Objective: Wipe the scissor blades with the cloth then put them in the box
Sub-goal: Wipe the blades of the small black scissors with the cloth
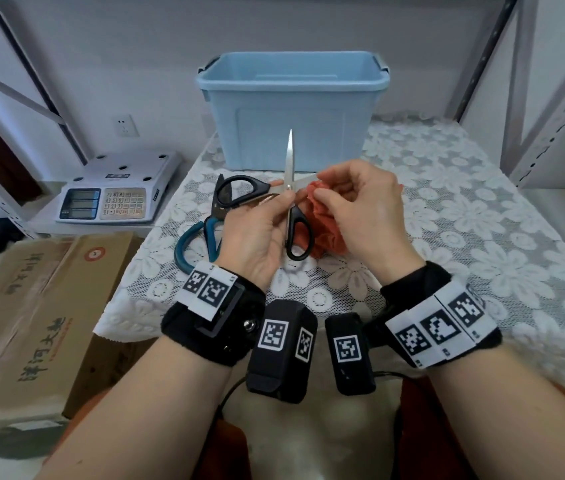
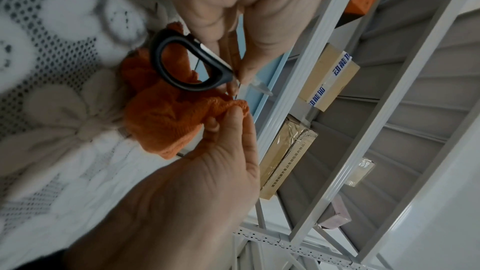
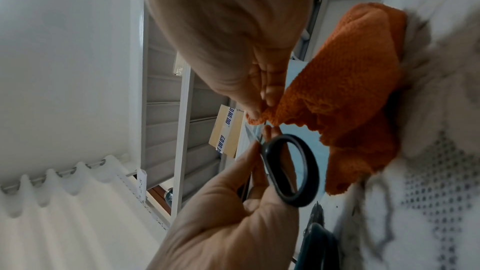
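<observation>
Black-handled scissors (image 1: 289, 157) are held spread wide above the table, one blade pointing up, the other running right. My left hand (image 1: 267, 216) pinches them near the pivot, by the handle loop (image 2: 166, 69). My right hand (image 1: 346, 202) pinches a bunched orange cloth (image 1: 322, 233) over the right-pointing blade, whose tip sticks out past the fingers. In the right wrist view my fingertips (image 3: 255, 111) clamp the cloth (image 3: 350, 89) just above the handle loop (image 3: 293, 138). The open light blue box (image 1: 291, 109) stands behind the hands.
A second pair of teal-handled shears (image 1: 198, 240) lies on the lace-covered table (image 1: 447, 220) left of my left hand. A weighing scale (image 1: 118, 192) and a cardboard carton (image 1: 31, 306) sit lower to the left. Grey shelf posts (image 1: 516, 116) rise at the right.
</observation>
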